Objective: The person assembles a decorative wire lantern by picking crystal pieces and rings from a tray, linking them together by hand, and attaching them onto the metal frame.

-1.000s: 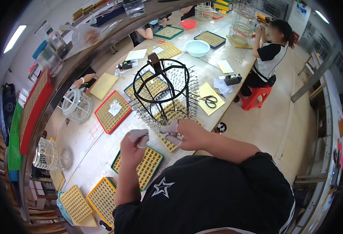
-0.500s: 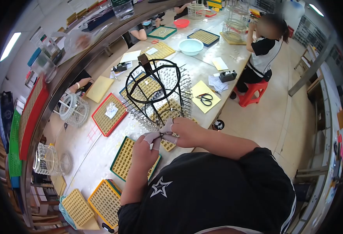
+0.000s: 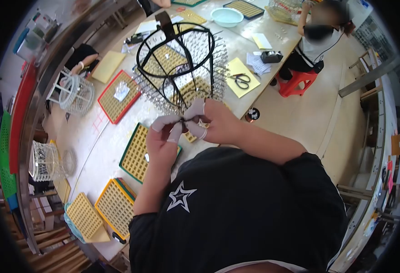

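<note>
My left hand and my right hand meet in front of my chest, white covers on their fingertips. Thumbs and fingers of both are pinched together at a tiny dark piece, too small to name. Just beyond them stands a round black wire rack, hung all round with many small shiny metal pieces. Below my left hand lies a green-edged tray with yellow square cells, partly covered by my forearm. Another yellow celled tray is mostly hidden beneath my right hand.
A red-edged tray with a small bag stands left of the rack. Scissors lie on yellow paper at right, near a tape dispenser. White racks stand at left. A co-worker sits on a red stool.
The view has tipped downward, so the table and rack appear higher. Both hands stay close together at the small piece, their fingers slightly shifted.
</note>
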The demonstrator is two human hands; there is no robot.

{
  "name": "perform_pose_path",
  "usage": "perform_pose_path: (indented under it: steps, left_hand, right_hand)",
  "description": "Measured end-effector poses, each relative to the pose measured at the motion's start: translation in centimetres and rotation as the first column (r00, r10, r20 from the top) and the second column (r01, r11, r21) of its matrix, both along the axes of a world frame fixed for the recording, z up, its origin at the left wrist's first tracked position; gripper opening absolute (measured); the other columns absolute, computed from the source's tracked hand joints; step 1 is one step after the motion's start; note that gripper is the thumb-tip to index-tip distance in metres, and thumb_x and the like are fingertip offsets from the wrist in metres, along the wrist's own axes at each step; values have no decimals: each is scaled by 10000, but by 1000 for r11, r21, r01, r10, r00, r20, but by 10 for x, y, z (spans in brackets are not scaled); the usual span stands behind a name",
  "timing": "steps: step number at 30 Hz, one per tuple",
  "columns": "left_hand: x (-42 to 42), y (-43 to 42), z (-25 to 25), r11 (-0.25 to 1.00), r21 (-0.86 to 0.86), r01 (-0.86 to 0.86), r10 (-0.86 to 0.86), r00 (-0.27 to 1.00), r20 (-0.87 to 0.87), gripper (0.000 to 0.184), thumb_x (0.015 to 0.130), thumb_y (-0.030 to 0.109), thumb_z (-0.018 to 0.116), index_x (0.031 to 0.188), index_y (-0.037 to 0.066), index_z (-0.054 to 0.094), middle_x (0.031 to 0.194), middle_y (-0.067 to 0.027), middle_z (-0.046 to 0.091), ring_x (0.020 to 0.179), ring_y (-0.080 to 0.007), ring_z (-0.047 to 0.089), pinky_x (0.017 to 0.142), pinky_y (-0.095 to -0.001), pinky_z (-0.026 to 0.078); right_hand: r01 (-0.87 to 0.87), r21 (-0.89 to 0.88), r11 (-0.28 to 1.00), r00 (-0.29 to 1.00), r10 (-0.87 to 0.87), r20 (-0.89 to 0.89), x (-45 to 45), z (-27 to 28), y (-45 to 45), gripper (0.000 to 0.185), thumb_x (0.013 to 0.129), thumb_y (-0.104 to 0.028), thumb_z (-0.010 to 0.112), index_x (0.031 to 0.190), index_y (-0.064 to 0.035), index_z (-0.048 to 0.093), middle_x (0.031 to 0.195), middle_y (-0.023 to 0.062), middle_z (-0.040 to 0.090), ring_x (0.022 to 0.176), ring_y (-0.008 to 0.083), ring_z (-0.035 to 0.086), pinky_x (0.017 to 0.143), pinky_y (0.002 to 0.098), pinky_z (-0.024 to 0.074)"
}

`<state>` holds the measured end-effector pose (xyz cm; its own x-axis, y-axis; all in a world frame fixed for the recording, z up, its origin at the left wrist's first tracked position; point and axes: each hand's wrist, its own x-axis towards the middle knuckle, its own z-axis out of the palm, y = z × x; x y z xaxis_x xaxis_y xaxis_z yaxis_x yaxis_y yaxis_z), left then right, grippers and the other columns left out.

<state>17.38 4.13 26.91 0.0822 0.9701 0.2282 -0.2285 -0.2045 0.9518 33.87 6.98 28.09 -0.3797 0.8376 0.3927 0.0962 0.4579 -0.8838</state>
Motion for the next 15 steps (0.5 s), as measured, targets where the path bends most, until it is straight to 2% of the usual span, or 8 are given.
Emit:
perform_pose_path:
  steps: [3,5,7,8,11,12,13,15]
  left_hand:
    - [-4,0,-2,1000,3,18,-18,999,49,163,851,-53,478,999,1,519,932,-87,570,849,-155,579,757,-286,490]
    - [-2,2,-1,998,32,-46,45,998,49,164,840,-43,513,1000,-6,518,895,-66,563,781,-129,571,723,-257,477]
    - [-1,3,2,988,98,-122,134,984,-118,153,836,-44,519,986,-16,531,891,-70,560,784,-131,574,727,-253,477]
    - [0,6,0,977,155,-149,175,969,-174,150,821,-47,546,969,-28,556,892,-84,561,788,-134,580,725,-243,481]
    - [4,11,-5,908,354,-222,338,888,-310,181,788,-47,597,967,-26,584,895,-113,569,789,-142,591,701,-231,498]
    - [4,12,-5,910,348,-225,339,887,-313,181,788,-47,597,967,-26,584,895,-113,569,789,-142,591,701,-231,498]
    - [5,13,-5,895,374,-242,374,865,-335,178,786,-46,599,963,-27,585,889,-115,569,786,-142,591,695,-232,500]
    - [8,16,-7,877,399,-269,412,848,-334,157,783,-44,601,939,-32,586,870,-117,569,766,-141,591,673,-228,500]
  right_hand:
    - [-112,-142,984,993,116,18,3,-6,5,223,773,-17,615,985,-23,547,810,29,537,723,80,534,609,220,442]
    - [-88,-106,990,991,98,90,9,7,7,291,794,-47,603,1077,-23,545,779,27,549,686,72,528,597,215,438]
    - [61,-111,992,974,-35,223,10,17,7,381,812,-92,585,1178,-22,505,718,42,574,613,71,517,570,220,434]
    - [110,-26,994,965,-101,241,8,15,9,344,817,-136,578,1142,-28,542,671,85,600,537,117,538,544,243,441]
    - [111,109,988,948,-139,287,6,7,13,268,816,-160,579,1051,-32,598,684,127,609,535,187,572,544,272,453]
    - [126,87,988,948,-146,284,6,13,10,204,815,-172,582,967,-46,635,702,135,613,559,245,586,539,297,458]
    - [123,81,989,948,-141,284,6,14,10,204,815,-172,582,967,-46,635,702,135,613,559,245,586,539,297,458]
    - [131,155,979,915,-179,361,8,14,8,182,796,-171,579,934,-65,629,734,113,619,689,301,588,630,382,463]
